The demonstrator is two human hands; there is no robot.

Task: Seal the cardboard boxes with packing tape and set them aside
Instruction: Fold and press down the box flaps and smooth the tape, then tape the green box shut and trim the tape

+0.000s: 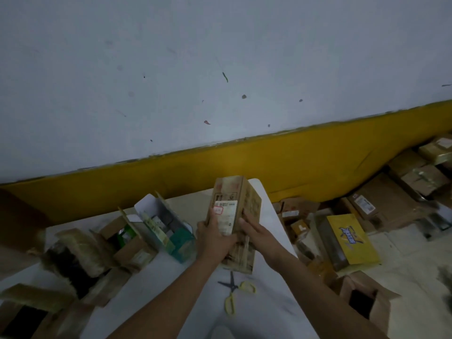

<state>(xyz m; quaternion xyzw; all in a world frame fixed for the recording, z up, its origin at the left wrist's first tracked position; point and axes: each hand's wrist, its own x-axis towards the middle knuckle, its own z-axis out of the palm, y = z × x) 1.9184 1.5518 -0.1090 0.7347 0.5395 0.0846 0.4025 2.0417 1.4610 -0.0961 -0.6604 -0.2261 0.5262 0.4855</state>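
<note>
A tall brown cardboard box [244, 199] with a white shipping label on its front is held up above the white table [186, 285]. My left hand [214, 237] grips its left side, thumb over the label. On the right side, my right hand [256, 232] lies with fingers spread along the box's face. The box leans slightly away from me. No tape roll shows in the view.
Yellow-handled scissors [234, 293] lie open on the table below the box. Several open cardboard boxes [127, 238] crowd the table's left side. On the floor to the right lie a yellow box [352, 238] and several sealed parcels [381, 204]. An open carton [367, 299] stands at lower right.
</note>
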